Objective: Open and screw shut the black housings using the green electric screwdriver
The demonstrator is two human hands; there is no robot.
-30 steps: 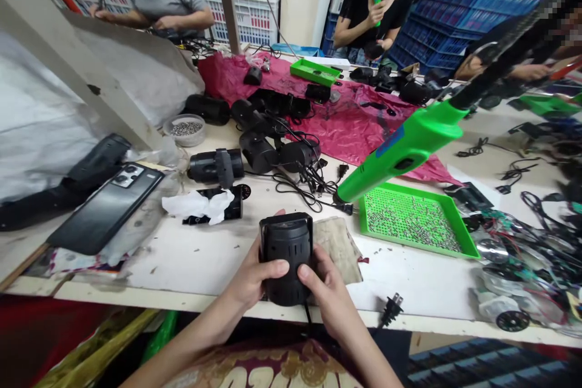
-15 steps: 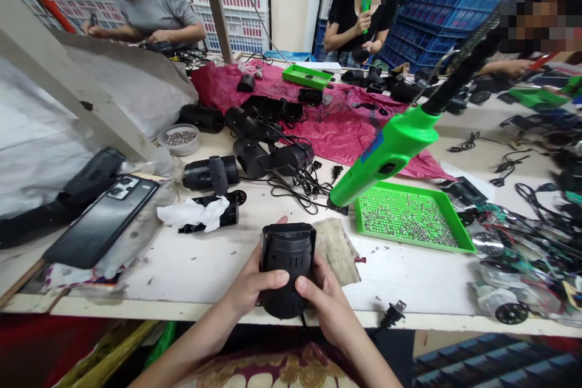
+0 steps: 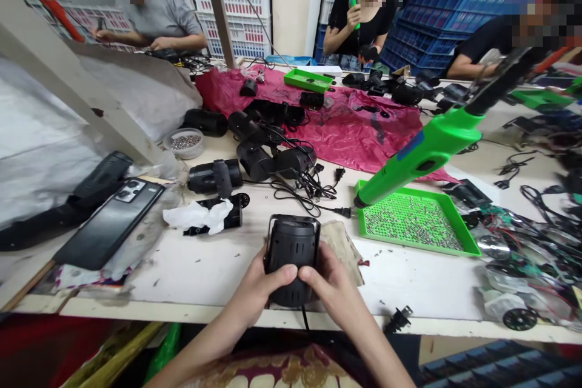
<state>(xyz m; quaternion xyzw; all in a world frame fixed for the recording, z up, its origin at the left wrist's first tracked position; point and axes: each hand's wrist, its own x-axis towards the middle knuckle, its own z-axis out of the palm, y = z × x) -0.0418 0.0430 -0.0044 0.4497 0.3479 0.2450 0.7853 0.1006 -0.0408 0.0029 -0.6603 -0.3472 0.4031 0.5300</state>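
Near the table's front edge, a black cylindrical lamp housing (image 3: 293, 251) with side slots and a bracket over its top is gripped from both sides. My left hand (image 3: 261, 285) wraps its left side and my right hand (image 3: 334, 279) its right, thumbs almost meeting on the front. A black cord hangs below it. Just behind my right hand lies a beige cloth (image 3: 343, 245). A green electric screwdriver (image 3: 418, 157) hangs slanted over a green tray (image 3: 413, 221) of small screws. My fingers behind the housing are hidden.
To the left are a phone (image 3: 111, 221), a tub of screws (image 3: 184, 142) and several black housings (image 3: 216, 176). Wired parts (image 3: 522, 279) crowd the right side. A plug (image 3: 400, 318) lies at the front edge. Other people work across the table.
The housing has tilted in my hands, so its bracket stands out more above the top. The hanging screwdriver has swung to the right. Across the table, a co-worker's screwdriver has moved.
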